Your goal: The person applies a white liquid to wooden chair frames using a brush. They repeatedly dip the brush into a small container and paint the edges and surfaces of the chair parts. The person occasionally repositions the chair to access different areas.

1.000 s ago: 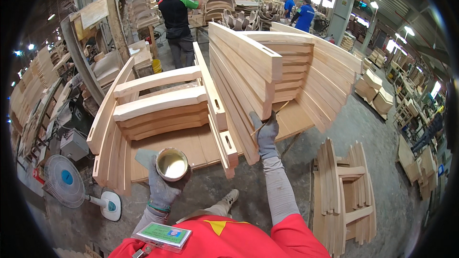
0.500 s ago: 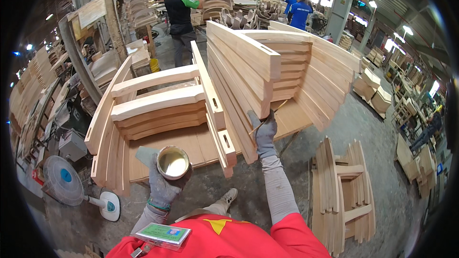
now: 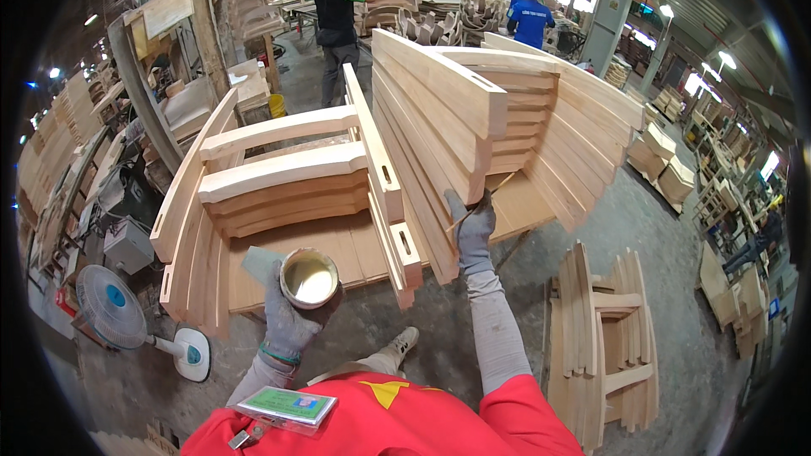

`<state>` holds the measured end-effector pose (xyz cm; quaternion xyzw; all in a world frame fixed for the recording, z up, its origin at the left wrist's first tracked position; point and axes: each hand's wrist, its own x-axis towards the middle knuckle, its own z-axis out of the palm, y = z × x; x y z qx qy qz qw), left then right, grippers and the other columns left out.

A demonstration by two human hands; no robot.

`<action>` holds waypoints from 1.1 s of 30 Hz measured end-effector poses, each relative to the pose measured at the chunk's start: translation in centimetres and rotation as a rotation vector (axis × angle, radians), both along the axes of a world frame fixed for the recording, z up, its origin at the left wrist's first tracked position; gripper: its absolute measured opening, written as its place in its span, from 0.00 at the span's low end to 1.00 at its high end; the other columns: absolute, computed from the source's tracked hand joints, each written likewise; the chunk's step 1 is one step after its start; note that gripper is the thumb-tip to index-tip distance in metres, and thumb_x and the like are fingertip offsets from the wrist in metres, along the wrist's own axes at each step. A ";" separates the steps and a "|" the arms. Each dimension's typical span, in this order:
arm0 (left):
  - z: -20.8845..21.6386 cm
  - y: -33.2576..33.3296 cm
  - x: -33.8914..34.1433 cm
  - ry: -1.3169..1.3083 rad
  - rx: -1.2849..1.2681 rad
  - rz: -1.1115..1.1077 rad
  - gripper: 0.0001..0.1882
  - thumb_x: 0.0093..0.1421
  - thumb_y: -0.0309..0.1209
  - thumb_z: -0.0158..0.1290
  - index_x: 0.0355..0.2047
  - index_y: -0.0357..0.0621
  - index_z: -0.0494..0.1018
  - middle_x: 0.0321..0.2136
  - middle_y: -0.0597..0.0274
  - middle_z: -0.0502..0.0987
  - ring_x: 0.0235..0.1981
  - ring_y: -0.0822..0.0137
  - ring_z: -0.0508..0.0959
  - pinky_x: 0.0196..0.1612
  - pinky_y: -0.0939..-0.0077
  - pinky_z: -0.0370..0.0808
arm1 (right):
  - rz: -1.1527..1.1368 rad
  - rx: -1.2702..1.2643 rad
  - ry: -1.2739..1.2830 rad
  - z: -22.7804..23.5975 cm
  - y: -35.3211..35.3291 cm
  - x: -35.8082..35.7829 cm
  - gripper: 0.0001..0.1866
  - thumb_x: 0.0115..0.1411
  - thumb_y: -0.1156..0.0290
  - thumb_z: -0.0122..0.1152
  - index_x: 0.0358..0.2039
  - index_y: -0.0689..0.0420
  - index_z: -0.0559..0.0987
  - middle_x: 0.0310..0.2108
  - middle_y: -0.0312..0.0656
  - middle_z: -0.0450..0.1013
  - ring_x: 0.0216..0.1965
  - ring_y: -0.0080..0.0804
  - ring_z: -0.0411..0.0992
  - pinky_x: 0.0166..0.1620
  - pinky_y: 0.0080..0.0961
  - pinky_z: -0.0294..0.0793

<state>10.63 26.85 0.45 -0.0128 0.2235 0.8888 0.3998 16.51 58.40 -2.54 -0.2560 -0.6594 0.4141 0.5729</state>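
Note:
My left hand (image 3: pixel 288 321), in a grey glove, is closed around a small round cup (image 3: pixel 313 305) with cream-coloured liquid inside. A flat grey-green piece (image 3: pixel 261 263) sticks out beside its fingers; its kind is unclear. Also gloved, my right hand (image 3: pixel 476 235) grips a thin stick (image 3: pixel 504 181) at the lower near corner of the right stack of wooden frames (image 3: pixel 435 97). Its fingers seem to touch that corner. On the left stands another stack of wooden frames (image 3: pixel 287 182), with curved crosspieces and slotted ends; the cup is just in front of it.
Both stacks rest on a wooden board (image 3: pixel 351 249). More frames (image 3: pixel 604 333) lie low at the right. A standing fan (image 3: pixel 111 306) is at the left. A person (image 3: pixel 338 21) stands beyond the left stack, another in blue (image 3: pixel 530 24) farther back.
The view has shifted slightly, so the stacks sit a little differently. Both hands keep their holds, the right still at the frame's corner. The person in black and green has turned somewhat.

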 end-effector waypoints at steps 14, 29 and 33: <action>-0.2 0.6 0.2 0.120 -0.053 -0.024 0.20 0.63 0.50 0.40 0.47 0.54 0.67 0.42 0.61 0.72 0.45 0.61 0.73 0.50 0.57 0.71 | -0.078 0.077 -0.056 -0.6 0.8 0.0 0.30 0.45 0.60 0.72 0.47 0.57 0.72 0.34 0.44 0.76 0.32 0.30 0.75 0.38 0.25 0.72; -0.6 -0.1 0.0 0.091 -0.038 -0.006 0.20 0.64 0.49 0.37 0.49 0.55 0.65 0.44 0.60 0.71 0.46 0.59 0.73 0.49 0.55 0.71 | -0.066 0.007 -0.133 1.3 -0.7 0.7 0.28 0.46 0.62 0.71 0.44 0.61 0.72 0.36 0.45 0.75 0.36 0.32 0.73 0.41 0.27 0.71; -0.4 0.0 0.1 0.075 -0.025 -0.012 0.20 0.64 0.49 0.37 0.50 0.55 0.65 0.44 0.60 0.71 0.47 0.59 0.73 0.50 0.55 0.71 | -0.048 0.029 -0.059 0.9 -0.6 0.5 0.28 0.46 0.62 0.71 0.45 0.60 0.72 0.35 0.44 0.75 0.35 0.31 0.72 0.40 0.26 0.70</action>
